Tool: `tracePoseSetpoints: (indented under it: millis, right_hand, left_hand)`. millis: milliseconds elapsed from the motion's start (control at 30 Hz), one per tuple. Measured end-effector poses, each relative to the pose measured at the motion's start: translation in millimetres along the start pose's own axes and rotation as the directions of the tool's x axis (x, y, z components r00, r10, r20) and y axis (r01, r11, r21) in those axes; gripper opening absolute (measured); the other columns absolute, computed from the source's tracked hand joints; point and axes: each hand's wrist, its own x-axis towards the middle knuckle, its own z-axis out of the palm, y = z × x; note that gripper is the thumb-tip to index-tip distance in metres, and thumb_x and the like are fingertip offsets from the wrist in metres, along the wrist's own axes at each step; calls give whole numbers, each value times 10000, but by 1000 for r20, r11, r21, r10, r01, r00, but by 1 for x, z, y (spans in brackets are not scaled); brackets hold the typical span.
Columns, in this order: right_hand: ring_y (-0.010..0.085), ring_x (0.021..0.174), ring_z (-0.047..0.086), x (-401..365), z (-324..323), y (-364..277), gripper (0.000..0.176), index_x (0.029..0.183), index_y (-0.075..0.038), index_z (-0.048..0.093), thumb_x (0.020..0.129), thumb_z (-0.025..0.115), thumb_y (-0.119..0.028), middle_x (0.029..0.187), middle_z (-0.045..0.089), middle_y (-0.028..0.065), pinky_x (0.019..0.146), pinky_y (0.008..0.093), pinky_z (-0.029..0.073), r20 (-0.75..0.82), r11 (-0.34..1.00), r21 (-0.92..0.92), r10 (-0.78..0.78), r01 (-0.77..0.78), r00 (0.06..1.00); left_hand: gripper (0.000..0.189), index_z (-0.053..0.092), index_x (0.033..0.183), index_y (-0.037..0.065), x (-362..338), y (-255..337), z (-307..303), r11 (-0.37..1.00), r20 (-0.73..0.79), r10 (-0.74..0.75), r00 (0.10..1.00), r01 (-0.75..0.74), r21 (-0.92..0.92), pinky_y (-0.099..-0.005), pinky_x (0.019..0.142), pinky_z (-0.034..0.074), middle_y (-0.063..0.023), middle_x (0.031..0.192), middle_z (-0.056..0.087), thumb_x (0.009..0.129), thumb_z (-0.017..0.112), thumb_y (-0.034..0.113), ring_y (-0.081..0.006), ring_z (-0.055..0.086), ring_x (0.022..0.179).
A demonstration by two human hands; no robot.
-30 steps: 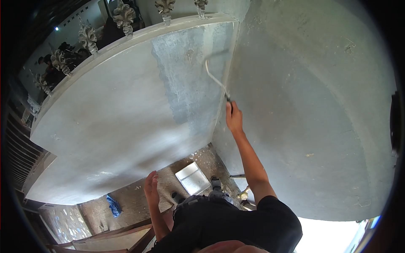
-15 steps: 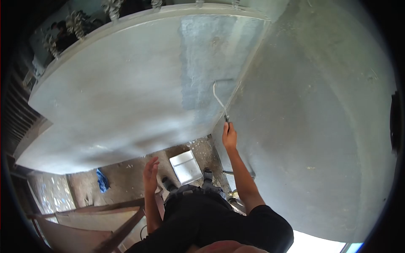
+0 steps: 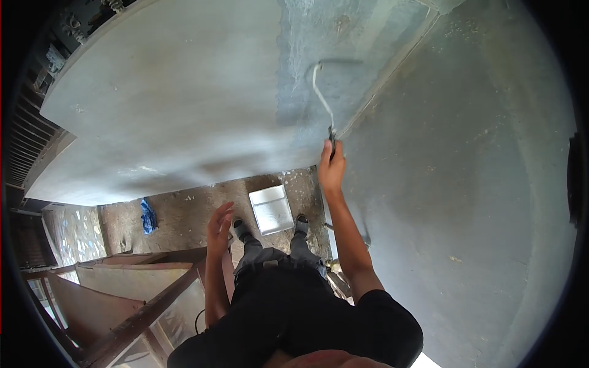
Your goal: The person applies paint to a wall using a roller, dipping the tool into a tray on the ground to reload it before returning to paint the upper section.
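My right hand is closed round the dark handle of a paint roller, its pale bent rod reaching away from me. The roller head lies against the pale grey-blue wall, on a darker, wet-looking patch beside the corner. My left hand hangs in the air at my left side, fingers apart and nothing in it. Below, between and ahead of my feet, a white paint tray rests on the floor.
A second wall rises close on my right. On the dirty floor lies a crumpled blue cloth. Brown wooden frames stand behind my left side. Ornate balusters line the wall's upper edge.
The roller has moved up along the wall, with my right arm reaching farther. My view has tilted, so wall and floor sit higher. My left hand stays open.
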Motion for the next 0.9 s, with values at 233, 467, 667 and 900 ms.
tracePoseSetpoints:
  millis: [233, 467, 667, 900]
  right_hand:
    - [220, 577, 517, 43, 3, -21, 332, 1070, -13, 573, 1194, 540, -320, 675, 539, 124, 571, 425, 434, 27, 997, 74, -24, 22, 999]
    - [544, 732, 670, -84, 33, 140, 318, 1132, -50, 597, 1166, 553, -364, 753, 671, 274, 648, 624, 471, 106, 950, -291, 145, -108, 984]
    - [592, 836, 699, -128, 43, 205, 395, 1188, -88, 638, 1157, 496, -456, 866, 748, 299, 778, 701, 532, 164, 834, -521, 305, -180, 938]
    - [513, 1183, 714, -104, 53, 237, 550, 1378, -93, 669, 1125, 500, -550, 1239, 764, 285, 1026, 624, 558, 327, 706, -667, 564, -237, 758]
  left_hand:
    - [407, 634, 1496, 15, -22, -2, -1, 999, -31, -33, 999, 33, 3, -418, 1141, 497, -149, 1483, 692, 1147, 605, 221, -284, 677, 1335]
    - [415, 634, 1496, 6, -22, 14, -12, 1000, -146, 6, 989, -3, 19, -419, 1147, 490, -154, 1482, 692, 1145, 606, 226, -280, 674, 1336]
    - [455, 638, 1487, -10, -22, 14, -21, 998, -127, -22, 992, 29, 49, -424, 1153, 491, -168, 1471, 696, 1138, 631, 283, -288, 677, 1322]
    - [488, 634, 1498, 0, -22, 10, -25, 999, -118, 15, 993, -10, 42, -423, 1133, 499, -159, 1480, 693, 1137, 642, 330, -289, 677, 1325]
